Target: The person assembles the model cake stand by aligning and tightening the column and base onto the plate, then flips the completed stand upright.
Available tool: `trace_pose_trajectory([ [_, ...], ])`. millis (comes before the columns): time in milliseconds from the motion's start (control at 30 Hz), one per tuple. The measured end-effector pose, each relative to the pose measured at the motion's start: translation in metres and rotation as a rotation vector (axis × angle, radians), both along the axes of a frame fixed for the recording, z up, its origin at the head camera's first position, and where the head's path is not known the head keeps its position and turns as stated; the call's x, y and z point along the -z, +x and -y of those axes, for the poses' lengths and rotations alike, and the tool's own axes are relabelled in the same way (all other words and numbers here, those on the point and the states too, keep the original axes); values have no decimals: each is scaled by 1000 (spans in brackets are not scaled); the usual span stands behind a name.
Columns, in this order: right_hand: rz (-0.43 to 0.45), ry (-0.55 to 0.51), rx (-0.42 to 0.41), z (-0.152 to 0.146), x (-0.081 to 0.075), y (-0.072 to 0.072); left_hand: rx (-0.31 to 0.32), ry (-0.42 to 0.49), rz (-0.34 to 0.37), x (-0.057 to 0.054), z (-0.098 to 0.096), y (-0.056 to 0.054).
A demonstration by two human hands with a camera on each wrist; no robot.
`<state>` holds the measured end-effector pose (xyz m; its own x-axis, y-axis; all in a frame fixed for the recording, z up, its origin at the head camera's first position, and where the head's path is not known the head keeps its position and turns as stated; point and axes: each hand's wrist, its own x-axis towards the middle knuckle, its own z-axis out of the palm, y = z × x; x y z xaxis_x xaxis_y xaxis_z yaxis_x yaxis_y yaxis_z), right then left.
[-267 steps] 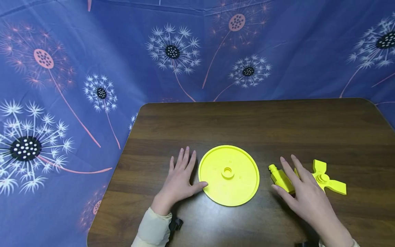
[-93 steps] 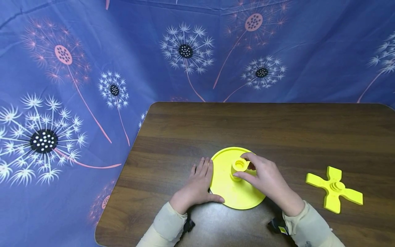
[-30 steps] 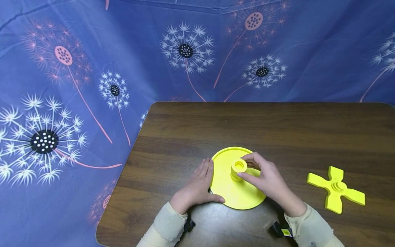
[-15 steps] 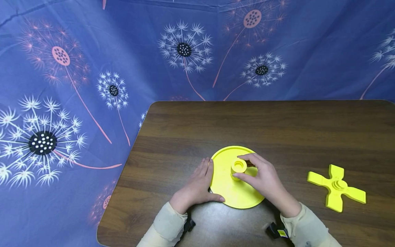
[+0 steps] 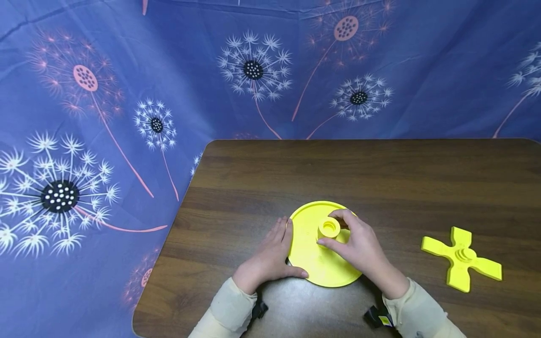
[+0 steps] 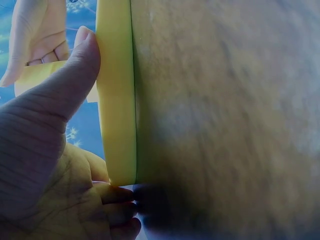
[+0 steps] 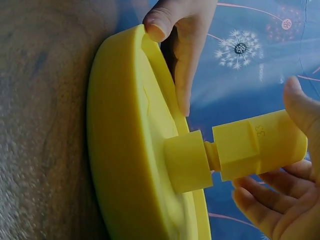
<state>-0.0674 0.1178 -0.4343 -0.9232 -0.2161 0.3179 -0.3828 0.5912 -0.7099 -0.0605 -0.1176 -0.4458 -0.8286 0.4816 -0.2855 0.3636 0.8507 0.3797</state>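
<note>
A round yellow disc (image 5: 313,263) with a raised rim lies on the table. Along its left edge rests my left hand (image 5: 268,253), fingers straight and thumb at the near rim; the left wrist view shows that thumb (image 6: 85,55) against the disc's side. Upright over the disc's central socket (image 7: 190,162) stands a yellow stepped post (image 7: 250,145), its narrow neck showing just above the socket. My right hand (image 5: 363,244) holds the post between thumb and fingers. In the head view its hollow top faces up, while the fingers partly hide its right side.
To the right lies a yellow cross-shaped piece (image 5: 458,274) with a ridged round stub at its centre. The brown wooden table (image 5: 359,173) ends at a blue dandelion-print cloth (image 5: 177,56) behind and to the left.
Earlier, the right hand was over the post beside the cross-shaped piece; now the post stands at the disc's centre. The left hand has settled along the rim. Lately the right thumb has shifted around the post.
</note>
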Motion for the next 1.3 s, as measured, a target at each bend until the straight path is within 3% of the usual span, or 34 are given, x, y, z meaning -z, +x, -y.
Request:
trace_pose_trajectory([
  [200, 109, -9, -133, -7, -2, -2, -2, 14, -6, 0, 1, 1],
  [367, 100, -54, -245, -17, -3, -2, 4, 11, -9, 1, 1, 1],
  [500, 125, -49, -273, -21, -7, -2, 2, 12, -5, 0, 1, 1],
  [733, 135, -25, -208, -19, -8, -2, 4, 11, -8, 0, 1, 1],
  [1033, 38, -42, -107, -12, -2, 0, 2, 13, -3, -1, 1, 1],
  [1300, -6, 25, -39, -9, 0, 1, 1, 7, -17, 1, 0, 1],
])
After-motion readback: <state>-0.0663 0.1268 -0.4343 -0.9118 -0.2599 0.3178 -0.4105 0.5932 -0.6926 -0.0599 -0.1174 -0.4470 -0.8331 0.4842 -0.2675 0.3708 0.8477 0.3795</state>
